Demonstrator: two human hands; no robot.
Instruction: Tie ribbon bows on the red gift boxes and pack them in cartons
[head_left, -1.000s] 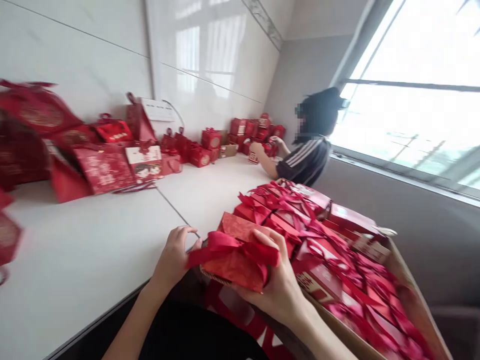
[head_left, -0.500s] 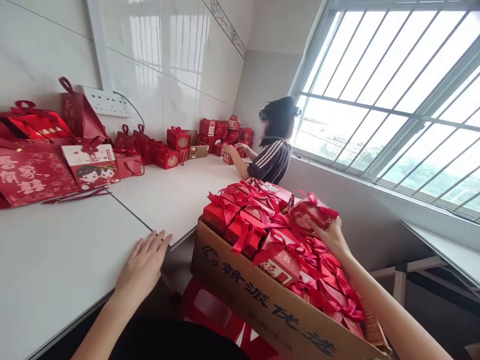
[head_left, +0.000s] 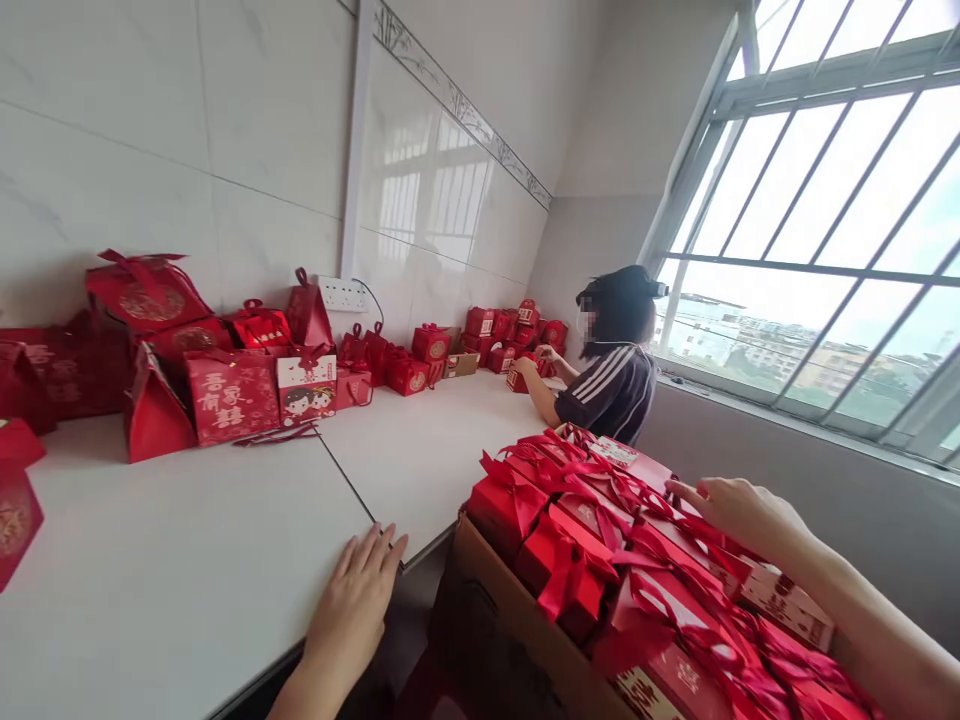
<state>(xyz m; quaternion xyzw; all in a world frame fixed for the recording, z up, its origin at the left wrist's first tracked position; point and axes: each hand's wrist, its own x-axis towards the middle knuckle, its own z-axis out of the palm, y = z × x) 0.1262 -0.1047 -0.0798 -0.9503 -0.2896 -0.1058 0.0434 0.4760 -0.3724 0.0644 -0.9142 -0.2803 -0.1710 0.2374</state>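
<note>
My left hand (head_left: 352,592) lies flat with fingers spread on the white table (head_left: 225,545), near its corner. My right hand (head_left: 742,512) is over the far right of a cardboard box (head_left: 499,620) filled with red gift boxes (head_left: 570,570) tied with red ribbons. Its forefinger stretches out against the packed gift boxes and no box is gripped in it; the other fingers are partly hidden. A pale printed gift box (head_left: 787,602) sits just below that wrist. The lower side of the cardboard box runs out of view.
A person (head_left: 611,365) at the table's far end handles a small red box (head_left: 519,378). Red gift bags and boxes (head_left: 234,395) line the tiled wall, below a power strip (head_left: 343,294). A barred window (head_left: 810,230) is on the right.
My right hand has let go of the red ribboned box it held above the pile and now rests among the boxes. My view has swung left; the left hand stays on the table.
</note>
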